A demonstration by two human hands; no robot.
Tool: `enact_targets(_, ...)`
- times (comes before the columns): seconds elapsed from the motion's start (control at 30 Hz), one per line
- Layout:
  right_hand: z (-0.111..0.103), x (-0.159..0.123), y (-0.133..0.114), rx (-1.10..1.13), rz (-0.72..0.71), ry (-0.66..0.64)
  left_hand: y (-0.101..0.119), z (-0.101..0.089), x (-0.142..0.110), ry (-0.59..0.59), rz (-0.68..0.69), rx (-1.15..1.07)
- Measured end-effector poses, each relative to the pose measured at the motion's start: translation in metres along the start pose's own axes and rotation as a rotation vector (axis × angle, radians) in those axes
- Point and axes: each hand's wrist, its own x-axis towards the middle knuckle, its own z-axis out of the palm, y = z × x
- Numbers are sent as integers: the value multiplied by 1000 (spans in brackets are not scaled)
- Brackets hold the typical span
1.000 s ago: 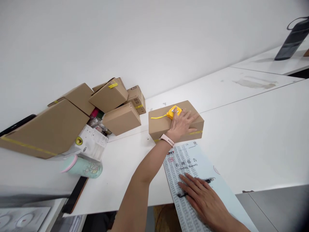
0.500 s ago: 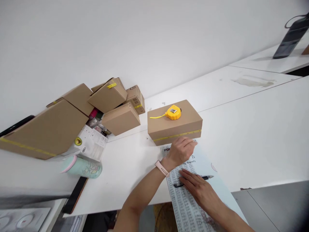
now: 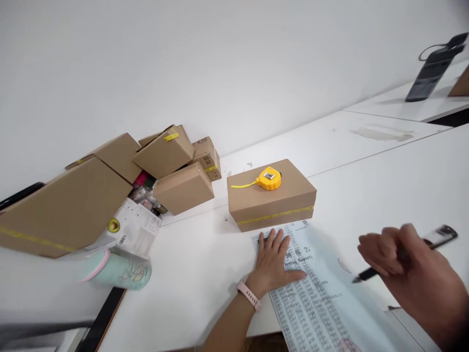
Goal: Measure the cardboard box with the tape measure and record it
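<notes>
Spread flat with its fingers apart, my left hand [image 3: 272, 264] presses on the upper left part of a printed paper report [image 3: 318, 293], a pink band at its wrist. My right hand [image 3: 414, 274] is closed around a black pen [image 3: 441, 237], raised off the right side of the paper, with the pen tip pointing down and left. Just beyond the paper stands a closed cardboard box [image 3: 274, 210] with yellow measuring tape along its front. On top of it rests a yellow tape measure [image 3: 269, 179], a short length of its tape pulled out.
Several cardboard boxes [image 3: 183, 188] are piled at the left against the wall. In front of them are a white package [image 3: 137, 227] and a mint-green cup [image 3: 122, 270] lying on its side. A dark bottle [image 3: 434, 68] stands at the far right on the white table [image 3: 190, 274].
My right hand has picked the pen up from the paper and moved right. My left hand has opened from a closed shape and now lies flat on the report.
</notes>
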Motion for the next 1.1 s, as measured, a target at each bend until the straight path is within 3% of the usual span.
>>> enact_targets(0.1, 14, 35, 18, 371, 212, 49, 1, -3, 1, 1, 3, -56)
enact_targets(0.17, 26, 53, 45, 428, 338, 26, 0, -3, 1, 9, 1, -92)
enact_targets(0.33, 36, 75, 115, 453, 596, -251, -1, -7, -1, 15, 8, -160)
enact_targets(0.47, 33, 78, 135, 531, 517, -342, 0, -11, -4, 0, 20, -206)
enact_targets(0.6, 32, 81, 131, 512, 470, -389, 1, -13, -4, -6, 17, -218)
enact_targets(0.8, 29, 82, 124, 325, 506, -603, 1, -14, -4, -12, 19, -236)
enact_targets(1.1, 38, 79, 119, -29, 233, -338, -1, -13, -4, 2, 15, -242)
